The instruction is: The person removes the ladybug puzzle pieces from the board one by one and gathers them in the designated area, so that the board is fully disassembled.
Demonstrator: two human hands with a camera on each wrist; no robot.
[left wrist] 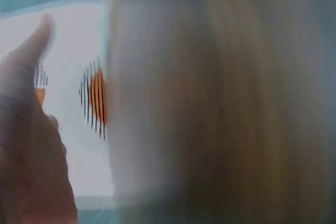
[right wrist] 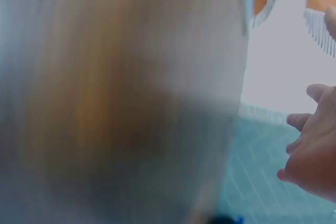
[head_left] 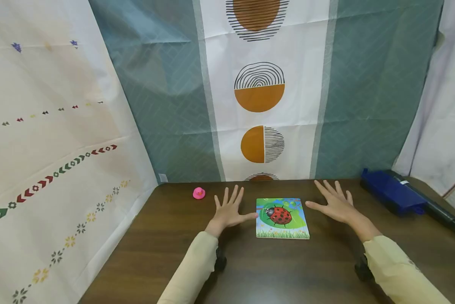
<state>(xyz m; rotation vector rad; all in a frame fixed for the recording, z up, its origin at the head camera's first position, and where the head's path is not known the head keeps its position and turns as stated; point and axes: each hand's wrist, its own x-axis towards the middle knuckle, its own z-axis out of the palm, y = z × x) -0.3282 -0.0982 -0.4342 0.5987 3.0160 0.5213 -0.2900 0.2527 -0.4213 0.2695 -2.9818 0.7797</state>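
A square ladybug picture board (head_left: 282,218), printed with a red spotted ladybug on a green leaf, lies flat on the brown table (head_left: 166,249) between both hands. To its left my left hand (head_left: 227,212) has its fingers spread, the thumb tip reaching the board's left edge in the head view; whether it touches, I cannot tell. My right hand (head_left: 335,202) is also spread, apart from the board on its right side. Both hands hold nothing. In the left wrist view the left hand (left wrist: 31,129) shows at the left; the right hand (right wrist: 317,140) shows at the right of its view.
A small pink rubber duck (head_left: 199,193) sits near the table's back edge on the left. At the back right lie a blue dustpan (head_left: 392,192) and a black handle-like rod (head_left: 440,213). A patterned curtain (head_left: 166,105) hangs behind the table.
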